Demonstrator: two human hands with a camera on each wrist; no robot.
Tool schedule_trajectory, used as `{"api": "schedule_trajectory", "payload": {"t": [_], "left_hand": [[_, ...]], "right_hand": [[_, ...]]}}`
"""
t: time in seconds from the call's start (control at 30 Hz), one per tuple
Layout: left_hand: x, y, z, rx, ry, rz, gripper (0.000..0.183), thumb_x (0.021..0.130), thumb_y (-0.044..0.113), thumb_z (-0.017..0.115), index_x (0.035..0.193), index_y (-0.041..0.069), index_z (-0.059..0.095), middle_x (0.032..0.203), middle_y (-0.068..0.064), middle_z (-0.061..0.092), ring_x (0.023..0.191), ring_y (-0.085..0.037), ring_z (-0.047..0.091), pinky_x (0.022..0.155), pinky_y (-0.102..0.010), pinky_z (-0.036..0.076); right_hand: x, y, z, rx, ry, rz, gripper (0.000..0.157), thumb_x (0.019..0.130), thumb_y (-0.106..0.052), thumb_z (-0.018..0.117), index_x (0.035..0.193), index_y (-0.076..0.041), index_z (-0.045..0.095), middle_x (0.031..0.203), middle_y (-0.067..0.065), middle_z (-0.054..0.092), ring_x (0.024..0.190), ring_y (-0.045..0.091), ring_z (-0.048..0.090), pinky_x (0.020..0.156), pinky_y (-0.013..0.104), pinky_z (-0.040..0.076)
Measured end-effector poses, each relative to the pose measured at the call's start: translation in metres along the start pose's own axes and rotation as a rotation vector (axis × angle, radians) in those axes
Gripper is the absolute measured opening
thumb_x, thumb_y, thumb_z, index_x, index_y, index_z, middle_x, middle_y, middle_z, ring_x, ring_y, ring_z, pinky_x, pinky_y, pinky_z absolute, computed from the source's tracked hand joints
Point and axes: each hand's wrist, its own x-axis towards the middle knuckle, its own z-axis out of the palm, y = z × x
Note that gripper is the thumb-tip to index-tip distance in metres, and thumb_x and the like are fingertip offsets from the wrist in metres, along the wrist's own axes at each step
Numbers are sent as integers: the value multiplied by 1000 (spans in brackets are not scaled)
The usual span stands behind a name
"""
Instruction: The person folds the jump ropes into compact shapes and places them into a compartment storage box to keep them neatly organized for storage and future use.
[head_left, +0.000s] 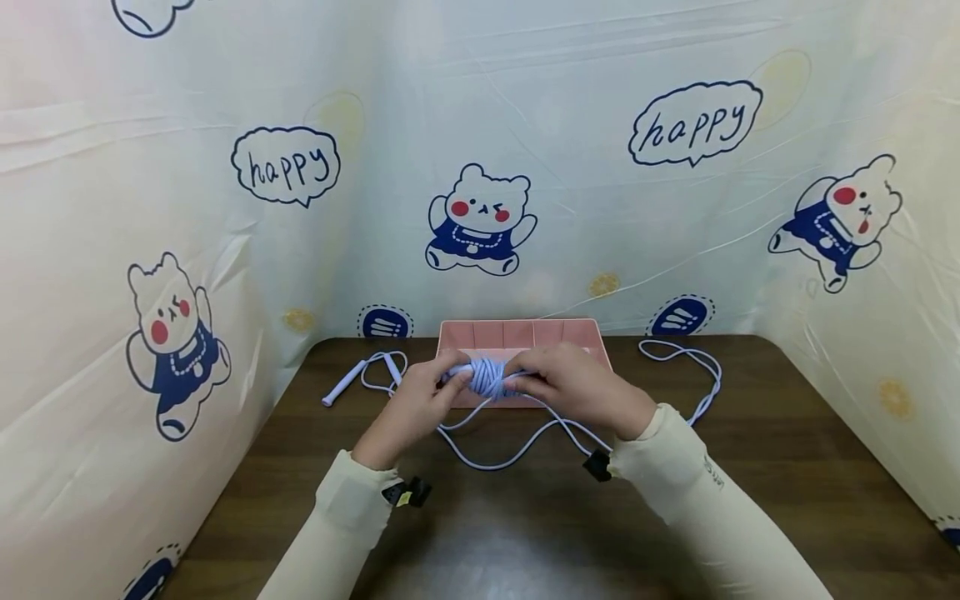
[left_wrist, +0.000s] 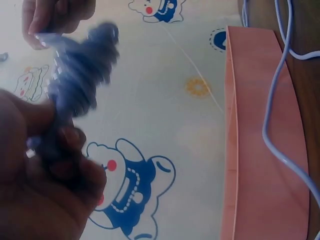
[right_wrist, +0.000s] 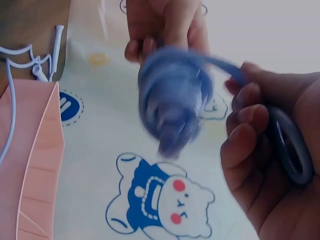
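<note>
In the head view a coiled bundle of light blue-purple jump rope (head_left: 489,378) is held up between both hands, in front of a pink box. My left hand (head_left: 426,398) grips the bundle's left end between thumb and fingers. On the other side my right hand (head_left: 577,385) pinches a strand of the rope, which the right wrist view shows running from the bundle (right_wrist: 175,95) to the fingertips. A loop of rope (right_wrist: 295,145) also lies in the right palm. Loose strands (head_left: 498,467) hang below the hands. Blur softens the coils in the left wrist view.
The pink box (head_left: 517,333), divided into compartments, stands at the table's back edge. Two jump rope handles (head_left: 345,383) lie left of it with a short curl of rope. Another rope loop (head_left: 716,375) lies at the back right. A printed curtain (head_left: 375,250) surrounds the table.
</note>
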Motion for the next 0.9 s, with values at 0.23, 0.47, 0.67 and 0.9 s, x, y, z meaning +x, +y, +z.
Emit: {"api": "schedule_trajectory", "payload": {"t": [0.23,0.47,0.67,0.9], "left_hand": [[-5,-3,-3,-174,-108,22,19,102,24,52,118,18,61,101,-1,60,89,-21,55,71,-34,50],[-8,-2,-4,-403,-181,62,15,103,15,48,113,13,59,98,-6,54,92,-25,52,75,-33,48],[-9,0,-1,-522,-170,113,16,103,8,45,113,9,57,99,-7,52,91,-25,50,74,-31,47],[-7,7,6,-675,-72,128,18,105,13,43,116,4,54,101,-11,51,87,-22,54,76,-36,53]], "right_hand": [[1,24,-6,143,133,-207,10,86,-16,75,96,-15,76,87,-12,67,76,7,55,68,26,50],[3,39,2,347,202,-234,16,83,1,75,94,-10,76,86,-7,67,80,14,53,71,31,43],[3,43,16,550,188,-195,17,89,9,63,101,-2,69,94,6,65,84,20,56,73,30,49],[2,37,39,767,333,-88,21,99,-15,55,101,4,62,98,5,64,85,19,59,72,27,53]]}}
